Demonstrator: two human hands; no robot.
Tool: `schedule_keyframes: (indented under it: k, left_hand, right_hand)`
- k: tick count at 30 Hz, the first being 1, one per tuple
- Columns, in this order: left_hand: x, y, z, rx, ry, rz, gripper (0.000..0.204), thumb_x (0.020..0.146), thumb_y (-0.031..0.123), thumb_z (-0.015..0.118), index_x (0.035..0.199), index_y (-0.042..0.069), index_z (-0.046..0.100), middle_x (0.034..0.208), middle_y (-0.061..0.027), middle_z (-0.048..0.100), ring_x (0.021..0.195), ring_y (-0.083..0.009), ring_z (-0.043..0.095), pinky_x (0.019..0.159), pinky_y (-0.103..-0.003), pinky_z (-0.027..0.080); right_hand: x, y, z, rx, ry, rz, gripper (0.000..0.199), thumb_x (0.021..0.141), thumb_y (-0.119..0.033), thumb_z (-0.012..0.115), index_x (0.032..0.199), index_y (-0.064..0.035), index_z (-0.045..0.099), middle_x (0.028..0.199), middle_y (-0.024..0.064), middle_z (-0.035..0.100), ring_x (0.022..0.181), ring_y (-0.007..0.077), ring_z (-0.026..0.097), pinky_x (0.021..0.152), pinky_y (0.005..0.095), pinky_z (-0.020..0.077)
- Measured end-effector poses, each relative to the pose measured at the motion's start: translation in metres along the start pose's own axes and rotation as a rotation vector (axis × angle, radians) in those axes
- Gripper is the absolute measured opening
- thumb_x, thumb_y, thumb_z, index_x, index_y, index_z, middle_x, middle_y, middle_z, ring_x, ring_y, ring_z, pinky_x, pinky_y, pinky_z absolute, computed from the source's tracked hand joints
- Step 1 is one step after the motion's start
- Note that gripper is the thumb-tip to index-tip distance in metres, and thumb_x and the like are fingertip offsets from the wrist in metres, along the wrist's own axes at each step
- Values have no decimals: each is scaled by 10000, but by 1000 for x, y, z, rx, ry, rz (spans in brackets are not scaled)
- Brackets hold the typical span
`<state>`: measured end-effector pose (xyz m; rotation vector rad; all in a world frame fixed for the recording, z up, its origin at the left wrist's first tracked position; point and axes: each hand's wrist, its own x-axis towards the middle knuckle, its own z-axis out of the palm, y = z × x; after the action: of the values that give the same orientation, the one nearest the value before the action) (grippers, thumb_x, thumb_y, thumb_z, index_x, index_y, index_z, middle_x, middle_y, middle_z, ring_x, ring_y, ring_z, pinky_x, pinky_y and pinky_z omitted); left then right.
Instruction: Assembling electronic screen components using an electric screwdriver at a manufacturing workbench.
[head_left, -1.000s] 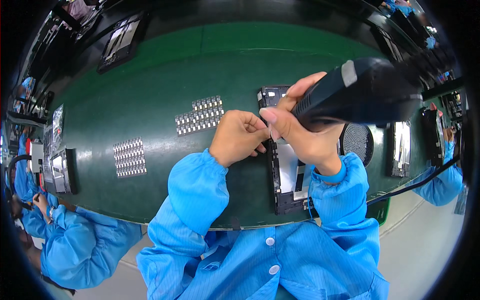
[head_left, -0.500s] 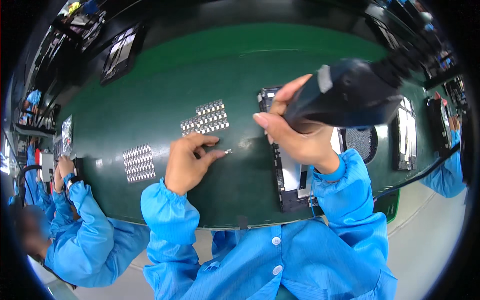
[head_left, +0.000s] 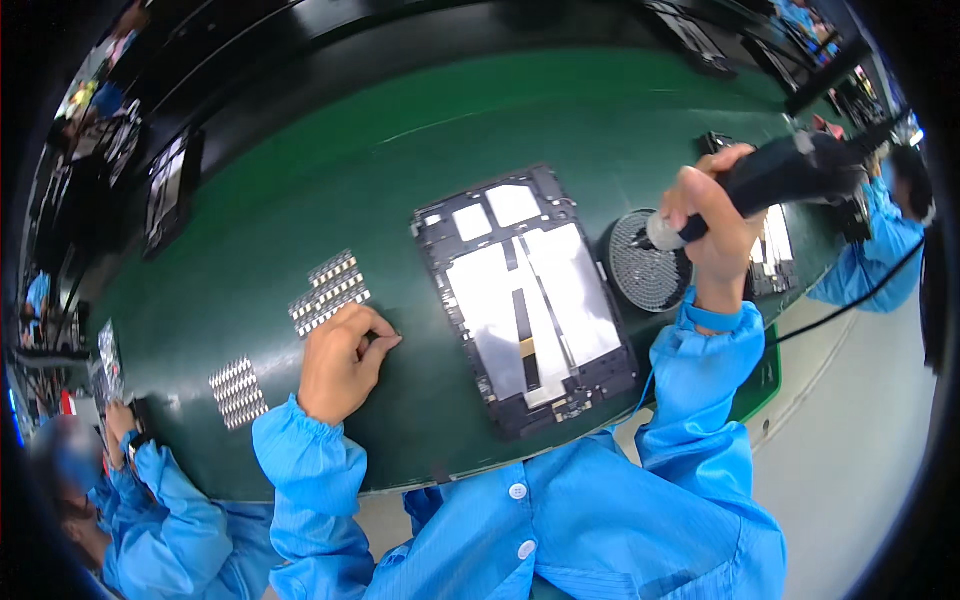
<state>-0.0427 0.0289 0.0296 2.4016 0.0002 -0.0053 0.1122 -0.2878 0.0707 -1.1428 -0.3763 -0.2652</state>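
Note:
My right hand [head_left: 715, 225] is wrapped round a black electric screwdriver [head_left: 790, 180]. Its pale collar and tip are over a round black dish [head_left: 612, 270] with a finely gridded grey surface; whether the tip touches cannot be told. My left hand [head_left: 345, 362] rests low over the table, thumb and forefinger pinched together; what sits between them is too small to make out. Just beyond it lies a block of small black-and-white parts in rows [head_left: 335, 285], partly hidden by the hand. Between my hands lies an opened tablet body [head_left: 590, 300], black-framed with silver plates.
A second block of small parts [head_left: 238, 393] lies further left on the green table [head_left: 380, 190]. Another device body [head_left: 775, 250] is at the right, beside a dark cable [head_left: 840, 315]. A co-worker in blue sleeves [head_left: 175, 475] sits at the left. More devices stand along the back.
My right hand and screwdriver have moved right, from over the tablet to the round dish. The view has turned, bringing the whole tablet into sight. The silvery piece at my left fingertips no longer shows clearly.

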Motion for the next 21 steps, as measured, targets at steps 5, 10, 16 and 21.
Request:
schedule_keyframes:
  k: [5, 10, 16, 21]
  left_hand:
    - [15, 11, 16, -54, 19, -38, 117, 759, -51, 650, 873, -27, 637, 785, -100, 588, 548, -168, 524, 497, -282, 412]
    - [20, 6, 31, -215, 223, 36, 91, 828, -42, 602, 912, -31, 636, 828, -64, 596, 625, -123, 567, 537, -222, 447]
    - [23, 7, 40, -395, 268, -114, 90, 892, -2, 553, 945, -15, 625, 845, -63, 642, 701, -105, 616, 575, -209, 478]
    - [22, -1, 43, -470, 337, -91, 102, 899, -4, 547, 977, -22, 609, 844, -67, 646, 695, -102, 619, 582, -208, 481]
  right_hand:
    - [4, 15, -8, -121, 6, -31, 265, 716, 66, 719, 875, -25, 528, 609, 46, 561, 467, 135, 563, 444, 246, 444]
    - [6, 18, -11, -207, -16, -7, 301, 721, 65, 693, 917, -35, 487, 610, 63, 548, 473, 157, 550, 469, 278, 452]
    - [5, 26, -10, -153, -44, -14, 243, 719, 42, 742, 845, -4, 540, 601, 51, 580, 474, 118, 562, 427, 228, 437]
    - [4, 24, -8, -202, -48, -20, 251, 716, 21, 755, 840, -2, 537, 593, 51, 585, 469, 106, 557, 429, 224, 436]
